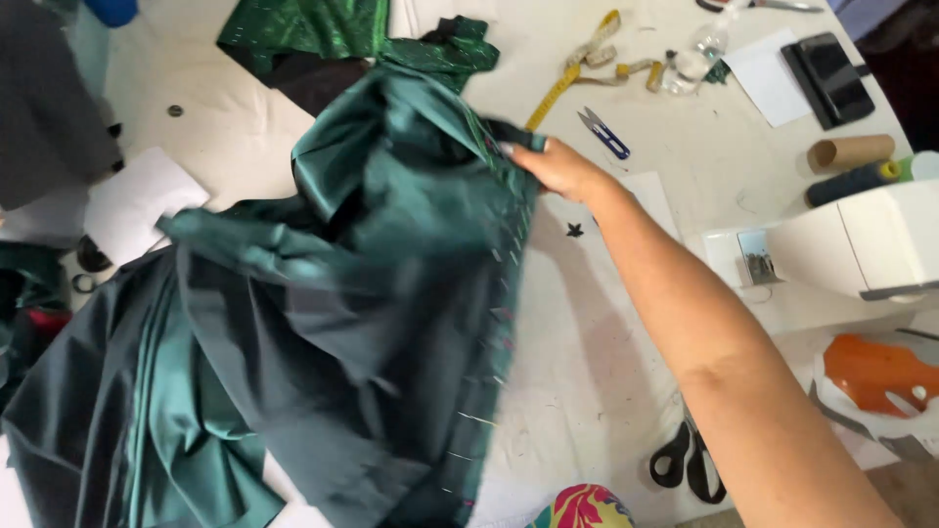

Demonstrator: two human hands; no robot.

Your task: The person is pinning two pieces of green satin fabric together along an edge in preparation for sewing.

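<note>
A large piece of dark green satin fabric [333, 323] is spread across the white table [597, 372], with pins along its right edge. My right hand [558, 168] reaches far forward and grips the fabric's upper right corner, lifting it slightly. My left hand is out of sight. Small blue thread snips [603, 133] lie just beyond my right hand, next to a yellow measuring tape [577, 70].
A white sewing machine [861, 240] stands at the right. Black-handled scissors [688, 462] lie near my forearm. Thread cones [849, 168], a phone [831, 78], a plastic bottle [696, 54], glittery green cloth [333, 29] and white paper [132, 200] surround the fabric.
</note>
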